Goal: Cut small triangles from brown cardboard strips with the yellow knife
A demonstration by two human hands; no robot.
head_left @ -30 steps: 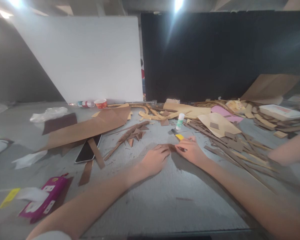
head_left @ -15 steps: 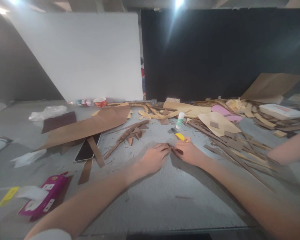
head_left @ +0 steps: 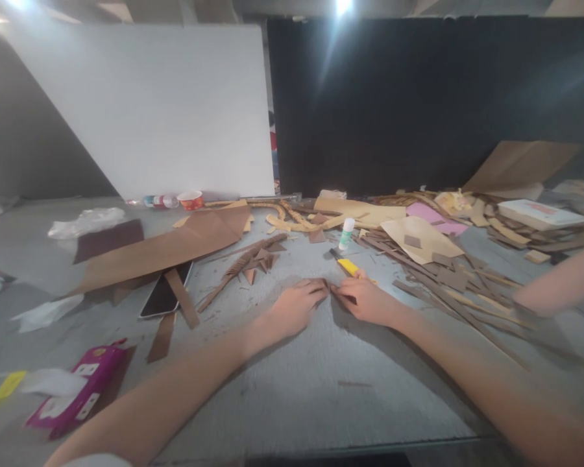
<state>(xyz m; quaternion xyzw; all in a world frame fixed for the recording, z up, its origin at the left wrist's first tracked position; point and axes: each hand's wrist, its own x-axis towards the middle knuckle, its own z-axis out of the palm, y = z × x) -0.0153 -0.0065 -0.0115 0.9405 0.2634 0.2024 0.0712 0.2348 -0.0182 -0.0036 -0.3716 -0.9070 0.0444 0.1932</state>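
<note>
My left hand and my right hand meet fingertip to fingertip just above the grey table. Both are closed in a pinch around a small piece of brown paper, mostly hidden by the fingers. A yellow utility knife lies right behind my right hand, its handle end hidden by the fingers. Beyond it stands an upright glue stick with a white cap. To the left of the hands, a brown paper-wrapped stem lies beside several small folded brown paper triangles.
Brown paper strips lie heaped at the right, near another person's forearm. At the left are a large brown paper sheet, a phone partly under it and a purple tissue pack. A paper cup stands at the back.
The whole scene has shifted slightly left in view. My hands keep the same pinch, with their fingertips together. The other person's forearm at the right has moved a little.
</note>
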